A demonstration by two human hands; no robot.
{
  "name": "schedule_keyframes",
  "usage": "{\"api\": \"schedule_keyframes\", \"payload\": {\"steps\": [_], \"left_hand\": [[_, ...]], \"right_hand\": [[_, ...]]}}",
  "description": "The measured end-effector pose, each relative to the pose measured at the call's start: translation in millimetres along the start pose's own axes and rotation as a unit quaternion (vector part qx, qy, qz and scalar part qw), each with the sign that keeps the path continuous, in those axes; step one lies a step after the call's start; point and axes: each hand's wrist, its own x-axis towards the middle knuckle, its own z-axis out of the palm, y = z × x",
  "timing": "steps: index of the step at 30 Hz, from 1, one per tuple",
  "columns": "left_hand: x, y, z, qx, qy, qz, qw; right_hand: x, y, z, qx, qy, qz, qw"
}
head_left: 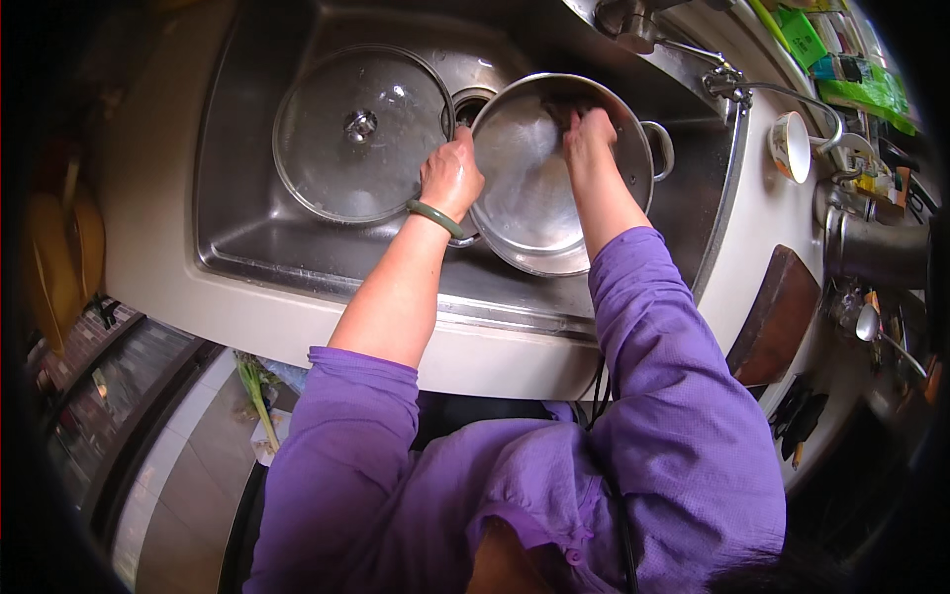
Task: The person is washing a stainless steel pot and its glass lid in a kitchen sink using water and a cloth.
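Note:
A wide stainless-steel pot (531,211) is tilted in the sink, its inside facing me. My left hand (451,174), with a green bangle at the wrist, is closed at the pot's left rim, close to the glass lid's edge. Inside the pot, my right hand (590,137) presses against the far wall. Under its fingertips is a dark, blurred thing, seemingly a scrubber (555,111), mostly hidden. The round glass lid (356,174), with a metal knob, lies in the sink left of the pot. Between lid and pot, the drain (467,108) partly shows.
The stainless-steel sink (249,245) is set in a pale counter (215,297). A faucet (638,30) stands at its far side. To the right are a white bowl (790,148), a brown block (775,315) and a spoon (867,323). Green-stalked vegetables (256,393) lie low at left.

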Motion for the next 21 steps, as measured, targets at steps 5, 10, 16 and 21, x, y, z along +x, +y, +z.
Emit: {"api": "schedule_keyframes", "payload": {"steps": [5, 10, 16, 21], "left_hand": [[-2.4, -3.3, 1.7, -0.016, 0.005, -0.012, 1.000], [-1.4, 6.3, -0.6, -0.008, -0.020, -0.035, 0.999], [-1.7, 3.1, 3.3, -0.024, -0.005, -0.018, 1.000], [-2.4, -1.0, 5.2, -0.029, -0.009, -0.036, 0.999]], "right_hand": [[-71.5, 61.2, -24.4, -0.429, -0.389, -0.223, 0.784], [-10.0, 31.7, 1.8, -0.316, -0.373, -0.207, 0.848], [28.3, 22.1, 9.6, -0.091, -0.007, -0.044, 0.995], [-45.3, 86.3, -34.3, -0.458, -0.463, -0.295, 0.699]]}}
